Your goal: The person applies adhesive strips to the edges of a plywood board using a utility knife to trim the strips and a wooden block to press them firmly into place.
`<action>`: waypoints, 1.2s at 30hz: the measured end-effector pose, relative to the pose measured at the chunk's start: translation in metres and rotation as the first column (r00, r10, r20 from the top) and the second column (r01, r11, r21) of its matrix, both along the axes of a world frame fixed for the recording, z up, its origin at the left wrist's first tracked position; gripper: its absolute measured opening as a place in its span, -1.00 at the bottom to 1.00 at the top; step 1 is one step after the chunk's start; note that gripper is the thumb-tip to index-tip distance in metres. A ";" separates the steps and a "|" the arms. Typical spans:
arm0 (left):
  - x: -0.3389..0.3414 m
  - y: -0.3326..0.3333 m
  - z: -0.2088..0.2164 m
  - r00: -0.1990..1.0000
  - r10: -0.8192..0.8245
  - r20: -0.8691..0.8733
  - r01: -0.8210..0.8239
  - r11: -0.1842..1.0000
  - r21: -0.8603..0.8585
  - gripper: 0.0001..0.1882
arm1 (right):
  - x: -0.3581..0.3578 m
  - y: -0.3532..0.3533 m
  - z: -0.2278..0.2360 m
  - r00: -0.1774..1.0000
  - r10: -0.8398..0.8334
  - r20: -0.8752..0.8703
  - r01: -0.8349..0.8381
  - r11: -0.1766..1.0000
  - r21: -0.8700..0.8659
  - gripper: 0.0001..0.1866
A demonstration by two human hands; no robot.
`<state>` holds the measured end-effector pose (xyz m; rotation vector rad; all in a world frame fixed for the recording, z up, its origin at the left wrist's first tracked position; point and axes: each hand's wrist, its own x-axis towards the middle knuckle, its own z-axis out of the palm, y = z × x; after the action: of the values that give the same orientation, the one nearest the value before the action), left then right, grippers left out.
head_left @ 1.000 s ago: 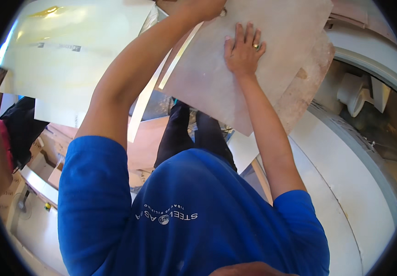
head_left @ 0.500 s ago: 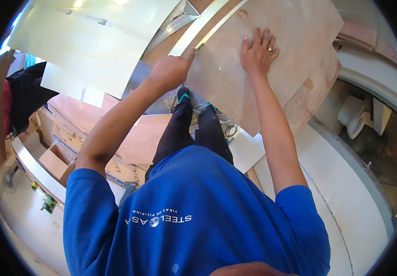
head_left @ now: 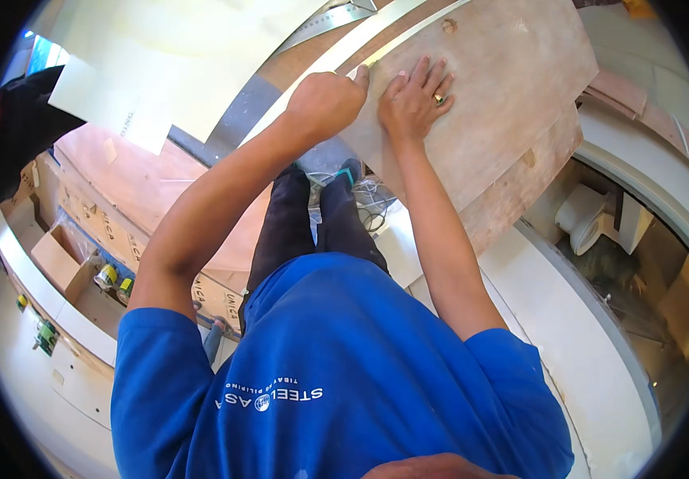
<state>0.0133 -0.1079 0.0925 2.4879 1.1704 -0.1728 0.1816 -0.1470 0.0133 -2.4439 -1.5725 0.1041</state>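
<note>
My left hand (head_left: 327, 102) is closed at the near left edge of a brownish wooden sheet (head_left: 512, 88), thumb and forefinger pressed together. What it grips is hidden now; a slim dark tip showed there earlier. My right hand (head_left: 410, 108), a ring on one finger, lies spread on the sheet just right of the left one. A narrow pale strip (head_left: 416, 30) runs away from my left fingertips along the sheet's edge. Left of it lies a wider white strip (head_left: 360, 36). A metal ruler (head_left: 330, 22) with markings lies beyond, partly under a large glossy cream sheet (head_left: 177, 56).
A second wooden sheet (head_left: 512, 191) sticks out beneath the first. Cables (head_left: 372, 203) lie on the floor near my feet. At left are pink-brown boards (head_left: 153, 188), an open carton (head_left: 61, 259) and dark clothing of another person (head_left: 29, 132). A toilet (head_left: 582, 217) stands at right.
My left hand has come nearer the right one, and the slim tip at its fingers no longer shows. The right hand, still flat, sits farther left in the picture. The whole view has shifted.
</note>
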 end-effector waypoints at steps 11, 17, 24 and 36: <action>-0.006 0.009 -0.037 0.973 -0.005 0.232 -0.012 0.997 0.074 -0.39 | 0.000 0.001 -0.004 0.999 -0.030 0.019 0.031 0.999 -0.013 -0.34; 0.020 0.037 -0.032 0.970 -0.036 0.241 0.022 0.998 0.062 -0.42 | -0.003 0.002 0.000 1.000 -0.025 0.015 0.025 1.000 0.006 -0.35; 0.019 0.045 -0.029 0.983 -0.117 0.142 0.112 0.993 0.038 -0.40 | -0.004 0.002 0.002 1.000 -0.004 0.028 0.003 0.999 0.032 -0.35; -0.099 -0.052 0.006 0.998 -0.044 -0.053 0.032 0.977 -0.211 -0.26 | -0.006 0.003 -0.001 0.998 -0.018 0.064 0.018 1.000 0.015 -0.36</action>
<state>-0.0858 -0.1602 0.0983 2.3334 1.0675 -0.3617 0.1758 -0.1439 0.0124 -2.4732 -1.5712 0.0118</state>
